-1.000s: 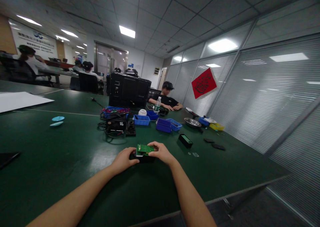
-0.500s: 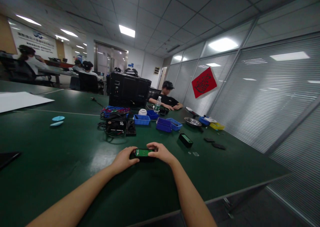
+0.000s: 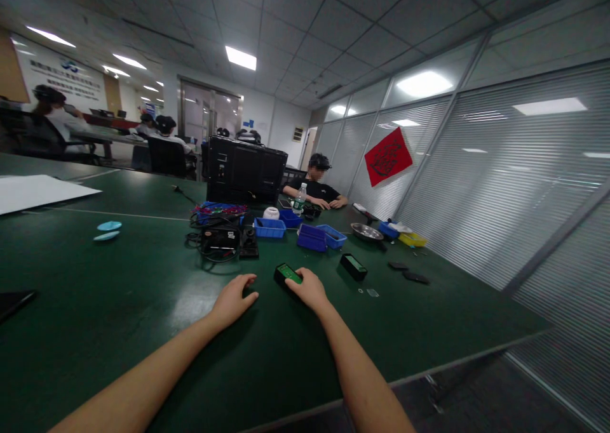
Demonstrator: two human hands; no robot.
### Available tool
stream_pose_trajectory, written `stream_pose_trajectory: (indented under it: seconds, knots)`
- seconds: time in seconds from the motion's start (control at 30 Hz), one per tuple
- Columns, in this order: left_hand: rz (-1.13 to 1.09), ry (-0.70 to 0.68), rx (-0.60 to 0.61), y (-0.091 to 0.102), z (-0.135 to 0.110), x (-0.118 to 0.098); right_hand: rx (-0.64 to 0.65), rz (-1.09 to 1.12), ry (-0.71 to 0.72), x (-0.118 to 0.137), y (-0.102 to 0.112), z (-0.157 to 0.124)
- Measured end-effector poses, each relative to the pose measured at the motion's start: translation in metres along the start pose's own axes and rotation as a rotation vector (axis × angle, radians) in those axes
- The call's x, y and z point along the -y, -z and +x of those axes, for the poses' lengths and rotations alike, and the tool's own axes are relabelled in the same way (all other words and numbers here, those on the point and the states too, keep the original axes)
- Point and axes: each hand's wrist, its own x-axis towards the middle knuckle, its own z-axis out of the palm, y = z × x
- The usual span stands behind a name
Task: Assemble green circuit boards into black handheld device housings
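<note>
A small black box with a green circuit board (image 3: 288, 272) in its top is in my right hand (image 3: 309, 289), which grips its near right end between thumb and fingers. The box sits slanted, low over or on the green table; I cannot tell which. To its left, my left hand (image 3: 237, 299) holds nothing, thumb and fingers apart. A second black box (image 3: 353, 267), also with a green top, lies on the table to the right. Beside that one are a tiny ring (image 3: 361, 291) and a clear piece (image 3: 373, 293).
Behind my hands stand a black power unit (image 3: 220, 239) with cables, blue bins (image 3: 269, 228), a ball (image 3: 271, 213), a bottle (image 3: 300, 198) and a large black monitor (image 3: 245, 169). Flat black pieces (image 3: 416, 277) and a metal bowl (image 3: 366, 232) lie right. A person (image 3: 317, 182) sits across the table.
My left hand has let go of the box. My right hand has moved it slightly right and away from me, turning it to a slant.
</note>
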Motion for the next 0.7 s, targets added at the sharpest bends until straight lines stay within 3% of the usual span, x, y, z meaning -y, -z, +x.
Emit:
stream_pose_trajectory:
  seconds: [0.2,0.47,0.7]
  knots:
    - [0.009,0.013,0.030,0.001,0.000,-0.002,-0.047,0.056,-0.082,-0.010,0.005,0.009]
    - [0.010,0.013,0.042,0.004,-0.001,-0.007,0.051,-0.044,-0.095,-0.003,-0.009,0.006]
    - [0.016,0.023,0.039,0.006,-0.001,-0.010,-0.027,-0.117,0.070,0.029,-0.022,-0.014]
